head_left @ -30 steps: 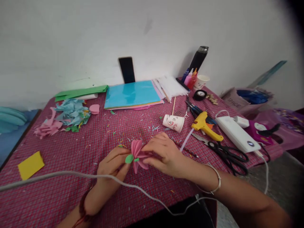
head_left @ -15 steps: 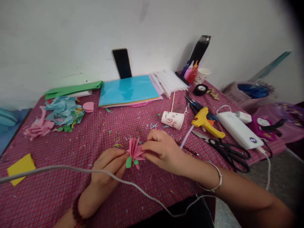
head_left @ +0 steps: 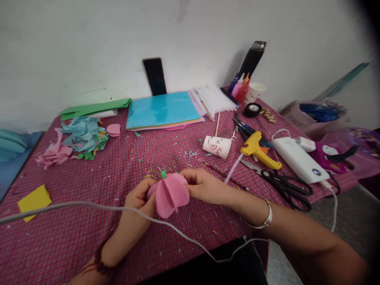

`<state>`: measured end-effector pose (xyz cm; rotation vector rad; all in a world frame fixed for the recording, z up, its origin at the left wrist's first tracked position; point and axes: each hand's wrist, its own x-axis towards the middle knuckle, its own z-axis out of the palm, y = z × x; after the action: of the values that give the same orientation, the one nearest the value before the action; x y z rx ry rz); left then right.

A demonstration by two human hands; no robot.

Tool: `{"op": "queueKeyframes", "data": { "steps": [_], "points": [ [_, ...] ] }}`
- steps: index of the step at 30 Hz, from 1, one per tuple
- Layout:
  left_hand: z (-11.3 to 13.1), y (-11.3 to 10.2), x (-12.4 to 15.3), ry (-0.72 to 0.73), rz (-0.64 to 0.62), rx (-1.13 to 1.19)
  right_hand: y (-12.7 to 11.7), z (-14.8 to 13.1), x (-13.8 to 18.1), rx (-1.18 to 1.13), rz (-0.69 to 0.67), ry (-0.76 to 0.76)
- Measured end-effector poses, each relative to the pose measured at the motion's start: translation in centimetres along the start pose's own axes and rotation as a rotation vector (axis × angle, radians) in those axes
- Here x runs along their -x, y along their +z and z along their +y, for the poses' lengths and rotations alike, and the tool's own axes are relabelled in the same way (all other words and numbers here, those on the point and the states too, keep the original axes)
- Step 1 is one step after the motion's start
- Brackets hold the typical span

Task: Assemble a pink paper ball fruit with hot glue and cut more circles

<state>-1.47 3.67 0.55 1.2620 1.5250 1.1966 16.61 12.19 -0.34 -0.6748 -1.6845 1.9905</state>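
Observation:
Between my two hands is a pink folded-paper craft (head_left: 172, 194) with rounded fanned lobes, like a paper fruit, and a small green paper piece (head_left: 164, 174) at its top. My left hand (head_left: 138, 206) grips its left side, thumb in front and the other fingers partly hidden behind. At the right edge, my right hand (head_left: 204, 186) pinches a lobe between thumb and fingers. The craft is held above the checked tablecloth (head_left: 97, 190). A white cable (head_left: 175, 233) crosses in front of my left hand.
Yellow glue gun (head_left: 257, 150), black-handled scissors (head_left: 285, 186), a tipped paper cup (head_left: 217, 146) and a white power bank (head_left: 299, 160) lie on the right. Paper scraps (head_left: 83, 134) pile up at left, near coloured sheets (head_left: 163, 111). A phone (head_left: 154, 77) leans on the wall.
The pink paper craft has been turned, so its broad rounded lobes now face me and the green piece points away. My hands have shifted their grip around it.

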Motion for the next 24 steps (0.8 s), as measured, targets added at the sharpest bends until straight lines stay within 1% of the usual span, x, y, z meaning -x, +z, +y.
{"op": "queueKeyframes", "data": {
  "steps": [2, 4, 5, 8, 9, 10, 15, 19, 22, 24],
  "points": [
    [-0.1, 0.1, -0.1, -0.066, 0.027, 0.122, 0.1, 0.2, -0.2, -0.001, -0.013, 0.020],
    [0.0, 0.3, -0.2, -0.126, 0.032, 0.233, 0.2, 0.3, -0.4, -0.008, 0.024, 0.025],
    [0.0, 0.4, -0.2, -0.171, 0.011, 0.281, 0.3, 0.3, -0.5, -0.020, 0.049, 0.026],
    [-0.2, 0.7, -0.2, -0.332, -0.165, 0.374, 0.4, 0.3, -0.6, -0.098, 0.088, 0.054],
    [-0.4, 0.7, -0.2, -0.375, -0.213, 0.396, 0.4, 0.2, -0.6, -0.126, 0.085, 0.076],
    [-0.6, 0.8, -0.2, -0.408, -0.235, 0.419, 0.4, 0.2, -0.5, -0.151, 0.077, 0.101],
    [-1.0, 0.8, -0.4, -0.558, -0.195, 0.586, 0.0, 0.3, -0.4, -0.293, -0.008, 0.260],
    [-0.4, 0.9, -0.6, -0.611, -0.171, 0.688, 0.1, 0.7, -0.7, -0.443, -0.001, 0.381],
    [-0.4, 0.9, -0.8, -0.612, -0.178, 0.721, 0.3, 0.8, -0.8, -0.562, 0.012, 0.378],
    [-0.5, 0.9, -0.9, -0.607, -0.185, 0.723, 0.4, 0.8, -0.8, -0.587, 0.006, 0.366]
  ]
}}
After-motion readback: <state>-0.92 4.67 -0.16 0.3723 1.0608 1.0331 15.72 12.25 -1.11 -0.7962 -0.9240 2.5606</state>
